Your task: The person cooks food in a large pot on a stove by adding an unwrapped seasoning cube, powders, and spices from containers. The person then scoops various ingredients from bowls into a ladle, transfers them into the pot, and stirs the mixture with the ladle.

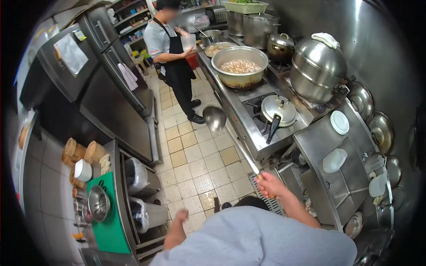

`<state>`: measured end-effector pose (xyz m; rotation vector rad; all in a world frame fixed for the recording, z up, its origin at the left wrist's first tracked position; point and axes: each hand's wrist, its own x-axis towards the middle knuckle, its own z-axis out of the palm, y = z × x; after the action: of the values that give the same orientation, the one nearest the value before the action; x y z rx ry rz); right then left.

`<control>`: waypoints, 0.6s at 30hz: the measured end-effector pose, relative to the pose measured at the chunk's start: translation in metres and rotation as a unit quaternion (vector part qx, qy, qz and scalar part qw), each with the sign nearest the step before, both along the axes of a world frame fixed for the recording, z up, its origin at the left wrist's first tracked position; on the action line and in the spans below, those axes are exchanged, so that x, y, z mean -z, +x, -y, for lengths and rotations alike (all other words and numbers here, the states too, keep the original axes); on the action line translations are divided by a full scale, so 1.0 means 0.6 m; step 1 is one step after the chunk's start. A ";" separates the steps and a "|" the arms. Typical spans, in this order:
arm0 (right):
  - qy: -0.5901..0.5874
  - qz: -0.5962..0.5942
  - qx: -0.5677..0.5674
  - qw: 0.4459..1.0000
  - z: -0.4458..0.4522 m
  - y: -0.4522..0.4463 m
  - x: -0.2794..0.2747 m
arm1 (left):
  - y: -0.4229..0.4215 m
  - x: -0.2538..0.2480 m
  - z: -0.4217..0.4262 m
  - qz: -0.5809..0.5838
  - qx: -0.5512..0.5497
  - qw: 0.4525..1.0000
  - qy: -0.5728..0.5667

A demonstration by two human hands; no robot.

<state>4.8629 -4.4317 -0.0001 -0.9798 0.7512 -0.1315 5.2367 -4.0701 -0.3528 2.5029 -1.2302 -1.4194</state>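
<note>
A: By which hand is the ladle held?

B: It is held by the right hand. The fingers are clamped around the grip of the long handle, and the end of this grip is seen below the palm.

A: And where is the round bowl of the ladle found?

B: It is held out in front, and in the view it is seen over the tiled floor, just beside the front edge of the stove.

A: What can be said of the left hand?

B: It is raised over the floor, near a bin which is lined with plastic. Because the hand is blurred, it cannot be told whether its fingers are apart or together.

A: What is placed on the stove?

B: A wide pot, in which many brownish pieces are contained, and nearer, a lidded pressure cooker, whose black handle is turned to the front.

A: Is another person seen?

B: Yes, beyond the ladle, beside the stove. A dark apron is worn, and a whitish container is held.
</note>
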 end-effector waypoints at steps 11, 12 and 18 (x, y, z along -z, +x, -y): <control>-0.178 -0.034 0.203 0.962 0.384 0.190 0.004 | 0.251 -0.283 0.743 -0.094 -0.194 0.915 -0.341; -0.207 -0.048 0.233 0.949 0.428 0.208 0.029 | 0.250 -0.288 0.770 -0.128 -0.153 0.928 -0.314; -0.248 -0.185 0.233 0.922 0.614 0.287 -0.036 | 0.279 -0.325 0.899 -0.125 -0.050 0.948 -0.290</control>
<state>5.0350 -4.8002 0.0216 -1.3084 1.3374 -0.5884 5.4042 -4.6097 -0.1581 1.9005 -1.2243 -1.0978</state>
